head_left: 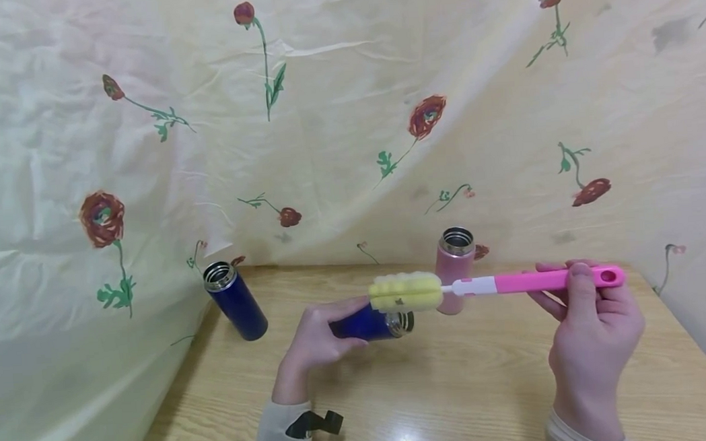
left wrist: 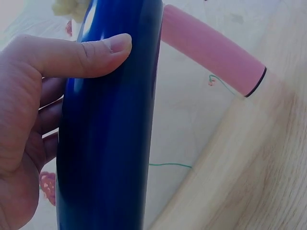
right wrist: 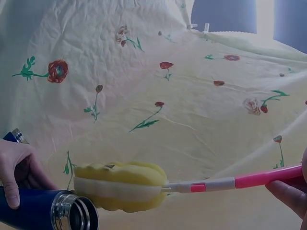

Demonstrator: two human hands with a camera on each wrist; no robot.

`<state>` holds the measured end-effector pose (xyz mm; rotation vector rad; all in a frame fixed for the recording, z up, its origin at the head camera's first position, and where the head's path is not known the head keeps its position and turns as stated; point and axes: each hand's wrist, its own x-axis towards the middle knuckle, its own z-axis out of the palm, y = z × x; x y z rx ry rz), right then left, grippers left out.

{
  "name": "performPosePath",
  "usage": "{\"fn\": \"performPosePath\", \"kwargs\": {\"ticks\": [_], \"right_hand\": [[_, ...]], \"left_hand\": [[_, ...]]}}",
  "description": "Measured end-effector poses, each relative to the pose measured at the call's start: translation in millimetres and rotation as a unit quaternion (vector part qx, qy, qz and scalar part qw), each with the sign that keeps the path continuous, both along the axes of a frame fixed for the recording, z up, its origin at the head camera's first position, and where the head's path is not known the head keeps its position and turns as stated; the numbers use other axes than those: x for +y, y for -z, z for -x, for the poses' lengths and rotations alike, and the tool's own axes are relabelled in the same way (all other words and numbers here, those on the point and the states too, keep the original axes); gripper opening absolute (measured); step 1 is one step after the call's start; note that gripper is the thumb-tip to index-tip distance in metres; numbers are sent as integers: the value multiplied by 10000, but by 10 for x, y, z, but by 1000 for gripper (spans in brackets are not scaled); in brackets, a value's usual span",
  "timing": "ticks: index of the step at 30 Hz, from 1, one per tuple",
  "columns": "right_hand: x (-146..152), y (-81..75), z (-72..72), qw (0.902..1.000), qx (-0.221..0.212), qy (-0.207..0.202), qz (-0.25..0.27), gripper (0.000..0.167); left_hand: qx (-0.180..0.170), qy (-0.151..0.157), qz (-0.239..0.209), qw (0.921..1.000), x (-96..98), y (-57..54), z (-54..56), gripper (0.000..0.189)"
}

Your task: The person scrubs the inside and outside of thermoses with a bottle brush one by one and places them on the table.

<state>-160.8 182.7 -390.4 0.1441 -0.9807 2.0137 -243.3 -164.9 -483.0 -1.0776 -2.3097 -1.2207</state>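
My left hand (head_left: 329, 333) grips a blue steel bottle (head_left: 362, 324) laid on its side, its open mouth facing right. In the left wrist view the thumb crosses the blue bottle (left wrist: 108, 120), with the fingers behind it. My right hand (head_left: 596, 334) pinches the pink handle (head_left: 533, 281) of a bottle brush by its end. The brush's yellow and white sponge head (head_left: 406, 293) points left and overlaps the bottle in the head view. From the right wrist, the sponge head (right wrist: 120, 187) shows just above and beside the bottle's steel mouth (right wrist: 76, 213), outside it.
A pink bottle (head_left: 453, 268) stands lidless at the back, behind the brush. Another blue bottle (head_left: 236, 302) stands lidless at the left of the wooden table (head_left: 460, 389). Flower-patterned cloth (head_left: 334, 114) hangs along the back and sides.
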Motion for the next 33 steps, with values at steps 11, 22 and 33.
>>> {"fn": "performPosePath", "kwargs": {"ticks": [11, 22, 33], "right_hand": [[-11, 31, 28, 9997, 189, 140, -26, 18], [-48, 27, 3, 9978, 162, 440, -470, 27], [-101, 18, -8, 9960, 242, 662, -547, 32]], "left_hand": [[-77, -51, 7, 10000, -2, 17, -5, 76], [321, -143, -405, 9986, -37, 16, 4, 76], [574, -263, -692, 9956, -45, 32, 32, 72]]}}
